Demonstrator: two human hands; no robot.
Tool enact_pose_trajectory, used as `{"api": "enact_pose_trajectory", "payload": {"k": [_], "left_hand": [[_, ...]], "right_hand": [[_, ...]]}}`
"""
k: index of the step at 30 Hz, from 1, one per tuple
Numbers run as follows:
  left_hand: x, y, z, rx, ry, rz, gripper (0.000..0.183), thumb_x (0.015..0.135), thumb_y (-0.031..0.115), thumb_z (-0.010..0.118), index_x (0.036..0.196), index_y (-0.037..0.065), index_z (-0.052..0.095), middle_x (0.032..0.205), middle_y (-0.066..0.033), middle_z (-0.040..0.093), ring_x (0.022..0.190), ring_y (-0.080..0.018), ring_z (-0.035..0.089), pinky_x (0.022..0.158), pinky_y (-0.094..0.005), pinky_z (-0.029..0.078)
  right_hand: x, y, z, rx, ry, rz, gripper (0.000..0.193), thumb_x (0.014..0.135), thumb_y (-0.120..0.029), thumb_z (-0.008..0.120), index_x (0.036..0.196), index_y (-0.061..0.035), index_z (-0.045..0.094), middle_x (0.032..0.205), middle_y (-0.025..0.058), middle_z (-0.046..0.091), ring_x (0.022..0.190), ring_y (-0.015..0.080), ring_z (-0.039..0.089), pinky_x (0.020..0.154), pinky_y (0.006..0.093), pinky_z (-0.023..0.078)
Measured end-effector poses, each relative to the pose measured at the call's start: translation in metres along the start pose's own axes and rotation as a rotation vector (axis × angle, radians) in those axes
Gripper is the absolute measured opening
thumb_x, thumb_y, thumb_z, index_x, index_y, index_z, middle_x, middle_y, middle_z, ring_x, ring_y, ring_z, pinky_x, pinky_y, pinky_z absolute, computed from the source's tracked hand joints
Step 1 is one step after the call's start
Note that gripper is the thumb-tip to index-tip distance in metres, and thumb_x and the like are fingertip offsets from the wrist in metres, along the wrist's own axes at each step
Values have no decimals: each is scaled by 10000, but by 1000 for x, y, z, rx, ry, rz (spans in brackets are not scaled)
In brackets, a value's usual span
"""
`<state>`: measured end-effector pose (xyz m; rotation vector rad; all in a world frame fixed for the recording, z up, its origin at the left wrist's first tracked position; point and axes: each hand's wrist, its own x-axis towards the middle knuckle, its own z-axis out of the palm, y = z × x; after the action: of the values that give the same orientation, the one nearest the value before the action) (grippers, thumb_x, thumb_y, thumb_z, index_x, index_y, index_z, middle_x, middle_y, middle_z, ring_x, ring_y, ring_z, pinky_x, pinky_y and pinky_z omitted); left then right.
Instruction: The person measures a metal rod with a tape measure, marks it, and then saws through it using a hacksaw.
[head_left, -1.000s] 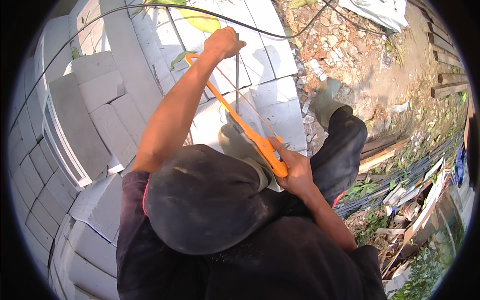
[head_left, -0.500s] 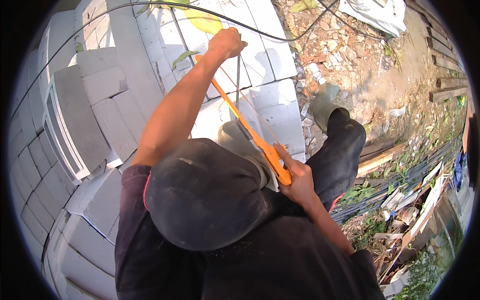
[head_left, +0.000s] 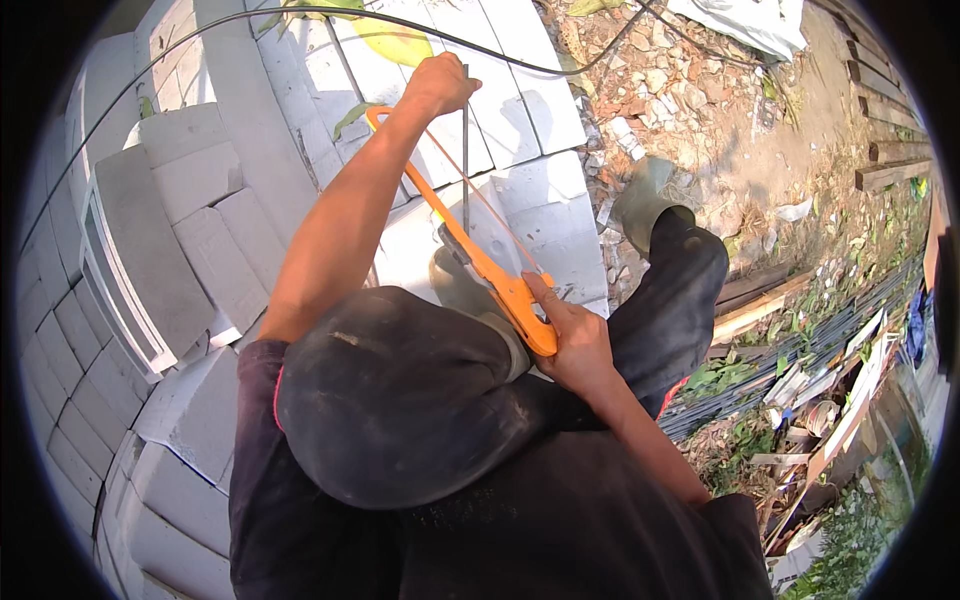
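Note:
My left hand is closed around the upper end of a thin dark metal rod, which stands roughly upright in view over the white blocks. In my right hand is the handle of an orange hacksaw, its frame slanting up and left until it passes under my left forearm. The thin blade crosses the rod below my left hand; whether it has cut in is too small to tell. My left boot rests on the blocks beneath the saw, and the rod's lower end is hidden near it.
Pale grey blocks are stacked at left. A black cable arcs over the far side, near a yellow-green leaf. My other boot is on rubble. Dark rods and wood scraps lie at right.
The hacksaw and my right hand have slid up and left along the blade's line, so the frame's far end now shows beyond my left forearm. My left hand keeps its grip on the rod.

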<state>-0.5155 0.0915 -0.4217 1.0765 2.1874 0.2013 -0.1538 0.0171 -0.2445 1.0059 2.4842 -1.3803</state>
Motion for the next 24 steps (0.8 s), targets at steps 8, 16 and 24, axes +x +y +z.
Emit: {"api": "enact_pose_trajectory", "payload": {"k": [8,16,24], "left_hand": [[-5,-5,-11,-73,-53,-20,437,942,375,709,771,-26,732,703,-149,716,687,-271,710,738,-402,568],[-5,0,-7,-45,-36,27,436,948,366,700,768,-30,727,698,-146,709,682,-262,704,723,-392,565],[-7,11,-13,-23,-89,-50,463,974,381,664,780,-35,721,712,-152,716,695,-279,708,753,-408,565]], "right_hand": [[-25,1,-12,22,-63,38,887,661,-106,808,1496,-181,516,847,133,710,795,366,700,721,478,565],[-1,6,-14,38,-65,62,888,677,-70,777,1521,-185,526,740,133,645,698,349,664,672,444,540],[33,32,1,23,-82,-83,920,659,-75,805,1526,-180,514,779,137,668,722,348,668,684,451,548]]}}
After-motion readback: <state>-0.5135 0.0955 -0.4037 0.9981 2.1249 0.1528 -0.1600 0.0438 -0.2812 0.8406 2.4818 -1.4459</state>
